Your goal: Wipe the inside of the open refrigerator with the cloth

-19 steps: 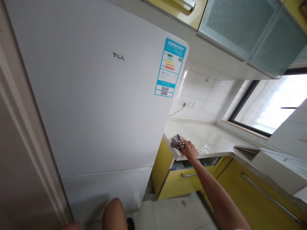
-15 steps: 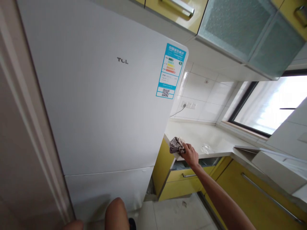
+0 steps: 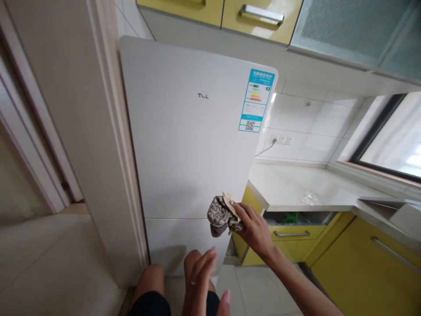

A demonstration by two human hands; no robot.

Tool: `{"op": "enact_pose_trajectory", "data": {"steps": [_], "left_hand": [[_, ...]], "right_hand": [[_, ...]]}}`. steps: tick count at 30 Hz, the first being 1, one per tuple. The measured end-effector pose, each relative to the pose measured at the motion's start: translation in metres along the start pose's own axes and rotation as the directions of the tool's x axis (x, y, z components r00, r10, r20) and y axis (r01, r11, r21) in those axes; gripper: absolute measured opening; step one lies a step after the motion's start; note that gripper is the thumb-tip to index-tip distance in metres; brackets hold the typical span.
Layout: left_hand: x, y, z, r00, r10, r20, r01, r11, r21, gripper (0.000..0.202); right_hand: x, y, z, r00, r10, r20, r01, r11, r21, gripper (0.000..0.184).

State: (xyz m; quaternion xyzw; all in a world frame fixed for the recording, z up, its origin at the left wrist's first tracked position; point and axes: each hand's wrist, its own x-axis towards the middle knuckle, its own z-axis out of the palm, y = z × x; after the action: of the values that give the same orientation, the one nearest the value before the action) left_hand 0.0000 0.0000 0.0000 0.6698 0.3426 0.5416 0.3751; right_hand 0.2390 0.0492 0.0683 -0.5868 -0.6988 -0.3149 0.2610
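A bunched-up patterned cloth [image 3: 219,213], brown and cream, is gripped in my right hand [image 3: 255,228], in front of the lower right part of the white refrigerator [image 3: 190,153]. Whether the cloth touches the refrigerator I cannot tell. Low in the middle, my left hand [image 3: 204,281] is raised above my knees with its fingers stretched out and a ring on one of them. It holds nothing. The refrigerator's two doors are closed, and a blue energy label [image 3: 256,101] sticks to the upper one.
Right of the refrigerator stands a white counter [image 3: 296,182] over yellow drawers [image 3: 296,245], with a clear plastic piece [image 3: 309,198] on top. Yellow cabinets [image 3: 263,19] hang overhead. A door frame [image 3: 108,145] borders the left side. A plug [image 3: 274,141] sits in the wall socket.
My right hand has moved left with the cloth, from by the counter's edge to in front of the refrigerator. My left hand has come up into view. The view has turned left.
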Motion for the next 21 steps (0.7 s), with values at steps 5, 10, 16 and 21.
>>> {"op": "enact_pose_trajectory", "data": {"steps": [5,10,16,21], "left_hand": [[0.026,-0.002,-0.004,0.973,0.18,-0.145,-0.145,0.964,0.221,0.067],[0.037,-0.019,-0.019,0.973,-0.186,-0.138,0.156,0.966,-0.204,0.077],[0.045,-0.024,-0.034,0.93,-0.32,-0.181,0.108,0.71,-0.696,0.098],[0.04,-0.042,-0.054,0.844,-0.449,-0.293,0.146,0.718,-0.68,0.079]], "right_hand": [[0.024,-0.058,-0.006,0.99,-0.118,-0.078,0.124,0.989,0.079,0.048],[0.034,-0.09,-0.001,0.956,-0.248,-0.158,0.266,0.958,0.109,0.041],[0.034,-0.132,0.019,0.931,-0.334,-0.146,0.361,0.905,0.228,0.05],[0.03,-0.173,0.036,0.9,-0.433,0.053,0.382,0.84,0.385,0.072]]}}
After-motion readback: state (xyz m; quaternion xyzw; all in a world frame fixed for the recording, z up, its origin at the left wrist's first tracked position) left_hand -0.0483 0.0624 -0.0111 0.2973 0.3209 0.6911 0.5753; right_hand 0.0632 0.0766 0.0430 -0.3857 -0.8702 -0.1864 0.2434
